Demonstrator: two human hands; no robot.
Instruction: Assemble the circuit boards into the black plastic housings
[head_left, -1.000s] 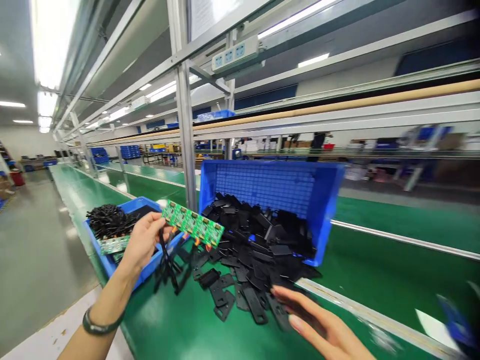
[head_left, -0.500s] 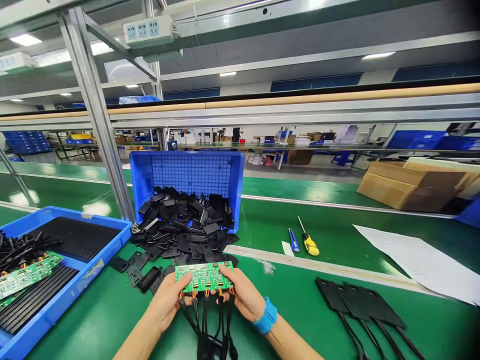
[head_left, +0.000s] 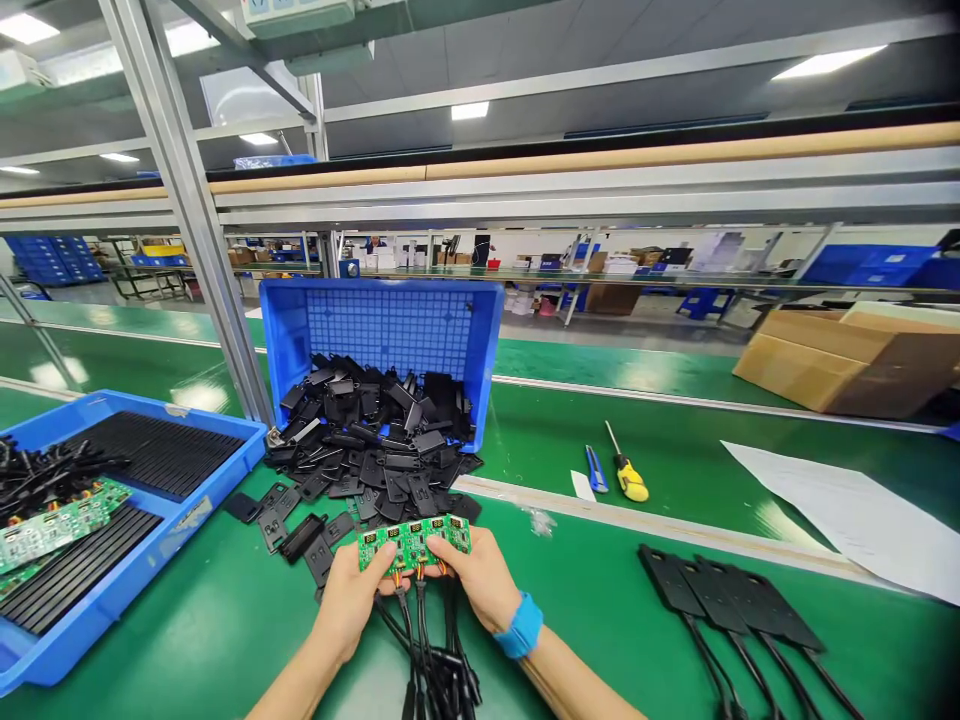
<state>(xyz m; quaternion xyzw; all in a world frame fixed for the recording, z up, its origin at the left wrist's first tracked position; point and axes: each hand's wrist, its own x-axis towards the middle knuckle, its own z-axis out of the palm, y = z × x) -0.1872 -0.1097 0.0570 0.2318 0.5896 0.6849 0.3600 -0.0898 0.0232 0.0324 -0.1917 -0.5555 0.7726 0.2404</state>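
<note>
Circuit board (head_left: 414, 545), lower centre, was smooth and semi-glossy. Bin (head_left: 390, 325) mid-frame was plastic, gridded inside; loose parts (head_left: 375, 450) were mostly matt plastic. Benchtop (head_left: 585, 620) was glossy. Upper-left post (head_left: 184, 190): smooth metal. Wristband (head_left: 521, 628) looked like cloth, hard to tell.

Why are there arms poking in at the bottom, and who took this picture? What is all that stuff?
There's no robot here, just a person. The camera sits on their head, so you see what's in front of them. The left hand and right hand together hold a green circuit board, with black cables hanging from it.

On the green table, a blue bin lies on its side, black plastic parts spilling out. A blue tray sits at the left. Further right are a yellow-handled screwdriver and flat black pieces with cords.
</note>
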